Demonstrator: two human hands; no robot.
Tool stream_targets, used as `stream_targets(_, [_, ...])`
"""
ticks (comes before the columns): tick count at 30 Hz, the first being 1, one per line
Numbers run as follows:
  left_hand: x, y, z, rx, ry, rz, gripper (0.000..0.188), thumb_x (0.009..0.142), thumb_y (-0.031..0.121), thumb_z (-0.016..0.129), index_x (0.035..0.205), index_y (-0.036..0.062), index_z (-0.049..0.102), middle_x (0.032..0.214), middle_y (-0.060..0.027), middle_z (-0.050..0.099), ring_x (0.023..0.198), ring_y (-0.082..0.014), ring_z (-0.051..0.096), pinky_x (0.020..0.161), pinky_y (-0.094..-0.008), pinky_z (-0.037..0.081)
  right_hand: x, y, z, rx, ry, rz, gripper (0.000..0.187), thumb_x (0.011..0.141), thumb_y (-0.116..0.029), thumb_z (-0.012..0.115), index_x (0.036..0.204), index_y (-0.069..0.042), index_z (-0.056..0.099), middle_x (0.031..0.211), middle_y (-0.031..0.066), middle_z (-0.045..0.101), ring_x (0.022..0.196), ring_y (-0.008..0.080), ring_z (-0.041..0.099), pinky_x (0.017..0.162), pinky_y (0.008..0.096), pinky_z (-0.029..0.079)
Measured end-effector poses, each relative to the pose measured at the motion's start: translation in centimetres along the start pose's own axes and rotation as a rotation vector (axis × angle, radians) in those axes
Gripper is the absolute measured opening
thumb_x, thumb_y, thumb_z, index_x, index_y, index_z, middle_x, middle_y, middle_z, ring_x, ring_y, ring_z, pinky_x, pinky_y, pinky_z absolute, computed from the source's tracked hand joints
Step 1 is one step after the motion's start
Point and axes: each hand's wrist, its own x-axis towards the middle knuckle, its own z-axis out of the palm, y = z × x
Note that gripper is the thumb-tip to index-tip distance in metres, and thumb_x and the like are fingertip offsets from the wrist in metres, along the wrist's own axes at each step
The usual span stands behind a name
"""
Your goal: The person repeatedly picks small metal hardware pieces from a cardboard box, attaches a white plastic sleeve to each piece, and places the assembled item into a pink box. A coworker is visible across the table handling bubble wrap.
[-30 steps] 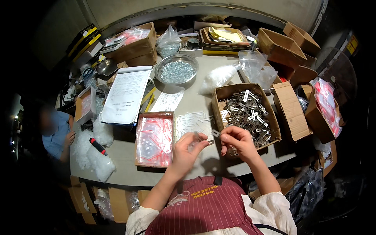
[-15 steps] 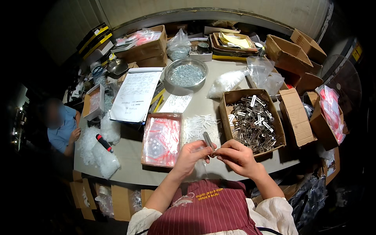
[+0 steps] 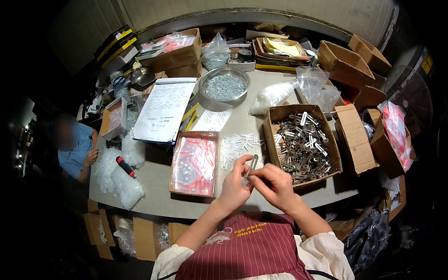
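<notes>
On the pale grey worktop (image 3: 161, 201), an open cardboard box (image 3: 284, 112) heaped with metal clips (image 3: 303, 149) stands toward the right. Just in front and to the left of this cardboard box, the left hand (image 3: 234, 189) has its grip closed round one slim metal piece (image 3: 252, 164), held tilted upright above the worktop, and the right hand (image 3: 275, 184) pinches near its lower end; something clear there, perhaps a small bag, is too blurred to name surely. Left of the cardboard box lie loose white pieces (image 3: 238, 148), and past them a shallow box (image 3: 192, 193) of red-edged clear bags. Behind it sits a full clear bag (image 3: 271, 99), and back to the left a metal bowl (image 3: 224, 100) of small shiny parts beside a clipboard with paper (image 3: 163, 109). Far left of the cardboard box, a red and black tool (image 3: 126, 167) rests on clear bags (image 3: 127, 191), near a person in blue (image 3: 77, 154). Well behind it, empty cartons (image 3: 345, 60) stand below a pale wall (image 3: 261, 11); the room's sides are dark.
</notes>
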Motion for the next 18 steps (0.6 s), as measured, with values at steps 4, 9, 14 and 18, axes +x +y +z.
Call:
stream_targets(4, [0.0,0.2,-0.5,-0.069,-0.048,-0.043,0.063,0.082,-0.004,0.069,0.139,0.0045,0.044,0.084,-0.007,0.059,0.078,-0.0188,0.061,0.075,-0.0307,0.05,-0.6,1.0,-0.1,0.191,-0.371,0.224,0.022,0.098,-0.019,0.067,0.111,-0.001,0.071,0.068,0.01,0.06,0.058,0.0202,0.058,0.056,0.0322,0.046])
stream_targets(9, [0.0,1.9,-1.2,-0.159,-0.174,0.002,0.066,0.081,-0.005,0.069,0.142,0.0047,0.044,0.087,-0.0051,0.056,0.083,-0.0155,0.059,0.077,-0.0293,0.05,0.7,1.0,-2.9,0.099,-0.814,0.2,0.03,0.101,-0.024,0.063,0.123,-0.005,0.068,0.065,0.0107,0.059,0.054,0.0196,0.057,0.055,0.0334,0.047])
stream_targets(14, [-0.1,1.9,-1.6,-0.281,-0.2,-0.067,0.063,0.087,-0.008,0.068,0.143,0.0037,0.043,0.092,-0.0048,0.056,0.087,-0.0137,0.059,0.084,-0.0288,0.05,2.2,0.5,-5.2,0.082,-0.313,0.174,0.021,0.085,-0.001,0.069,0.105,-0.002,0.074,0.087,0.0094,0.066,0.077,0.0198,0.064,0.069,0.0313,0.05])
stream_targets(18, [0.1,2.7,-1.8,-0.244,-0.247,0.008,0.064,0.085,-0.003,0.071,0.143,0.0013,0.042,0.096,-0.0076,0.058,0.09,-0.017,0.062,0.085,-0.0321,0.051,2.6,1.1,-4.3,-0.036,-0.397,-0.166,0.035,0.07,-0.002,0.068,0.104,-0.01,0.077,0.129,0.0165,0.058,0.126,0.0364,0.051,0.109,0.0489,0.038])
